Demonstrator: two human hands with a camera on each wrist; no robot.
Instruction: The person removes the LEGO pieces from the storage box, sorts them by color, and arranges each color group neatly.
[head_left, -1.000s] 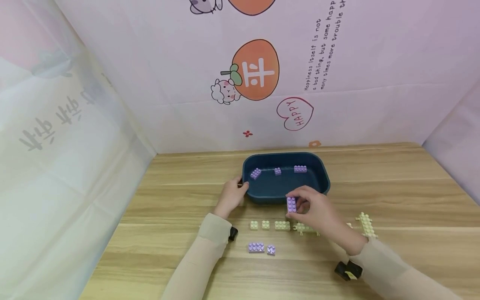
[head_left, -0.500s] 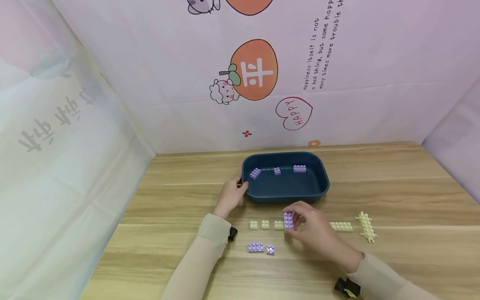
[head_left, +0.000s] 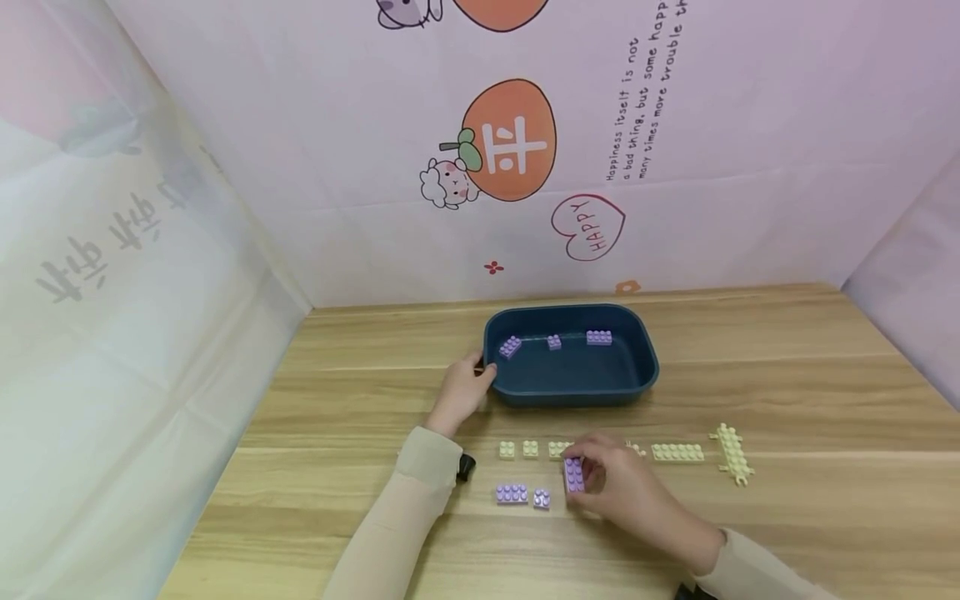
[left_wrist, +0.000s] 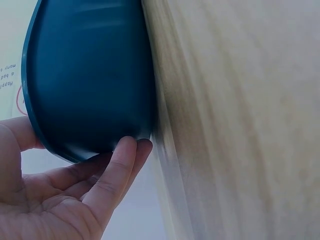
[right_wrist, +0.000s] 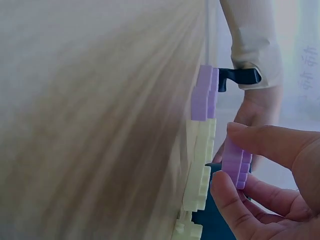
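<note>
My right hand (head_left: 630,487) pinches a purple building brick (head_left: 574,476) by its ends between thumb and fingers. In the right wrist view the brick (right_wrist: 232,160) is held apart from the table. Left of it lie a long purple brick (head_left: 512,494) and a small purple brick (head_left: 542,499). My left hand (head_left: 460,394) grips the left end of a dark blue tray (head_left: 577,398); in the left wrist view the thumb is at the rim and the fingers lie along the outer wall. Several purple bricks, including one short one (head_left: 554,342), are inside the tray.
A row of pale yellow bricks runs in front of the tray, from a small square one (head_left: 507,450) to a long flat one (head_left: 678,452). My right hand covers part of it. A yellow piece with side clips (head_left: 732,455) lies at the right. A printed cloth (head_left: 375,208) hangs behind.
My right hand has brought the purple brick from the tray's front edge toward me, past the yellow row and lower over the table. The left hand stays on the tray.
</note>
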